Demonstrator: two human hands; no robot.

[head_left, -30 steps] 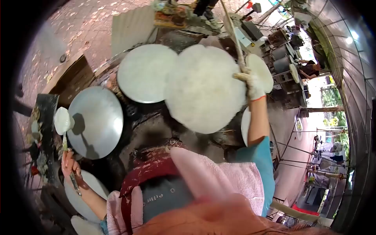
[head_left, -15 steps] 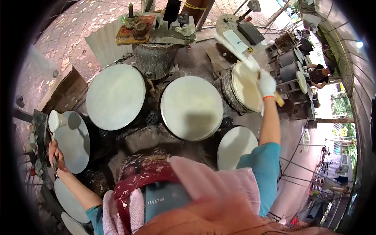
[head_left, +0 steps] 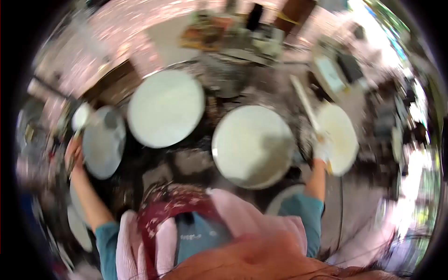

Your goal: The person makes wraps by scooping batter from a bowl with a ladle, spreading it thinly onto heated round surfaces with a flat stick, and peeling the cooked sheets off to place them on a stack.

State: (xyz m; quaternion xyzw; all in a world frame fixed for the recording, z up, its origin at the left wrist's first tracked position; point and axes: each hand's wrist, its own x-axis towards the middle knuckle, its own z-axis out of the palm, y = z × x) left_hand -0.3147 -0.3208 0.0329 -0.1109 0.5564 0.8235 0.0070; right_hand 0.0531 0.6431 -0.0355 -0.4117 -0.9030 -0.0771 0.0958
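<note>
At the left, my left hand (head_left: 74,151) is closed on the handle of a ladle (head_left: 81,117) with a white bowl, held at the edge of a grey round pan (head_left: 104,142). My right hand (head_left: 322,148), in a white glove, is closed on a long pale paddle (head_left: 305,102) pointing up and away. Beside that hand is a stack of pale round sheets (head_left: 338,137). Two round white griddles, one left of centre (head_left: 165,108) and one at centre (head_left: 253,146), lie between my hands. The frame is blurred by motion.
A cardboard box (head_left: 112,84) stands behind the left pan. Beyond the griddles is a cluttered board (head_left: 247,53) with an orange tray (head_left: 205,35). Another round plate (head_left: 282,198) lies near my right elbow, and more discs (head_left: 79,228) are at lower left.
The large white sheet has left the centre griddle, and the pale sheet stack is beside my right hand. The paddle has swung lower. The view has turned, while my left hand keeps the ladle.
</note>
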